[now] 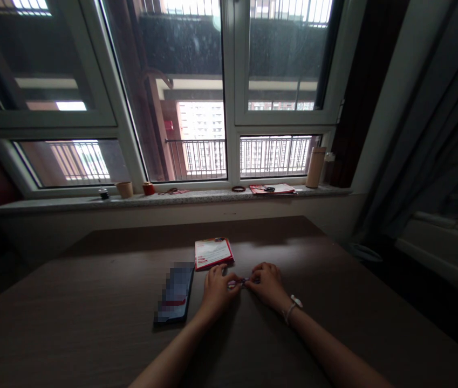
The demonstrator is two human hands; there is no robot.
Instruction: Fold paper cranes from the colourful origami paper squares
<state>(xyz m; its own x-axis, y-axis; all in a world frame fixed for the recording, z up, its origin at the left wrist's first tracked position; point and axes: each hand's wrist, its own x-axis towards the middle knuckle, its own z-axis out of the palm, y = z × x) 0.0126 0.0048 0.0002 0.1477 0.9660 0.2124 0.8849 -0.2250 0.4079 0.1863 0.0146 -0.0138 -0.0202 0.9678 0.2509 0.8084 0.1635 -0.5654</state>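
Here's the small purplish piece point(244, 281), low over the near-middle of the bench point(91, 302), caught between two sets of fingertips! The left hand point(218, 290) has its end on the left, thumb and fingers pinched together; the right hand point(266, 282) grips from the right, fingers curled, thumb close in. Just a sliver shows in the gap (too small and too covered to say what it is). Whether it touches the wood, I cannot tell.

A pale bracelet point(292, 308) circles the right wrist. Just beyond the left hand lies a red-edged white booklet point(213, 253), flat on the bench; contact with those fingertips is hard to judge. Over to the left, a dark phone point(177, 293) lies face up, its far end right by the booklet's near left corner.

Farther out now, to the windowsill point(204, 199)! From left to right: a small dark bottle point(104, 193), a tan cup point(124, 189), a red tin point(148, 188), a dark ring point(238, 189), red-and-white papers point(283, 188) and a tall tan flask point(315, 168). Behind them all, the window point(231, 108) looks onto railings; grey curtain point(423, 118) hangs far right.
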